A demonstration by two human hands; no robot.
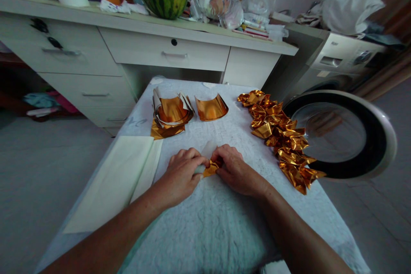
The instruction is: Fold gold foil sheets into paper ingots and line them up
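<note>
In the head view, a small piece of gold foil (pixel 211 170) lay between the fingers of the left hand (pixel 181 173) and the right hand (pixel 239 171), low over the pale cloth (pixel 205 231). It was to the right of the left fingers and to the left of the right fingers. Its visible long axis seemed to run mostly left to right, with the right end slightly farther away; folds and fingertips hid part of it, so its full shape could not be told.

Neither hand was clearly nearer, since the 2 hands met the foil at opposite ends. The right thumb and fingers were drawn narrow, pinching its right end. The left fingers were also bent close together, gripping at its left end, where a pale strip (pixel 199 169) showed by the thumb; which fingertips bore on foil and which on the strip could not be told. A translucent whitish piece (pixel 209 149) stuck up on the far side of the foil, between the hands.

Farther away lay a stack of curved sheets (pixel 171 111) and, just to its right, 1 curved gold sheet (pixel 211 109). Crumpled gold pieces (pixel 272 130) ran along the right side, and white paper sheets (pixel 112 177) lay flat at the left.
</note>
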